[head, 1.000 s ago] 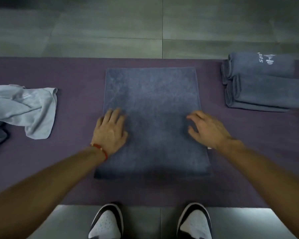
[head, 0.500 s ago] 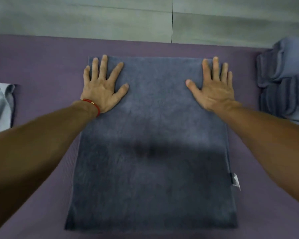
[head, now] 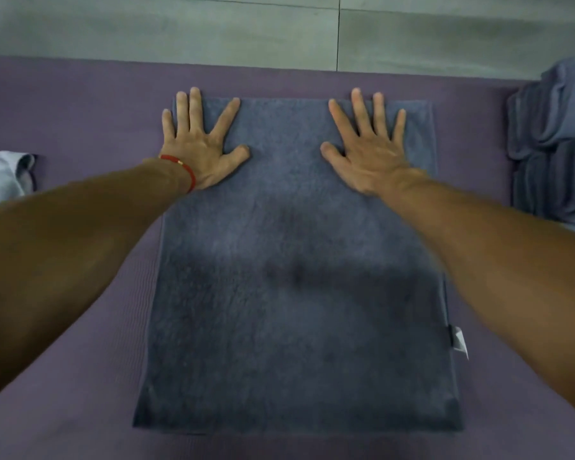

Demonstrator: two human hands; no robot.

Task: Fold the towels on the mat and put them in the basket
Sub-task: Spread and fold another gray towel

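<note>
Head cam – one view only, steep look down and fwd over the mat [head: 80, 410].

Worn on the person's head, wide-angle, close in: both forearms enter from the bottom corners, left hand [head: 201, 146] and right hand [head: 367, 151] sit in the upper middle. The dark towel [head: 296, 310] fills the centre. Grey floor [head: 213, 28] strip runs along the top edge; frame edges crop a light cloth [head: 0, 177] at left and stacked towels [head: 555, 144] at right. No second view to overlap with.
</note>
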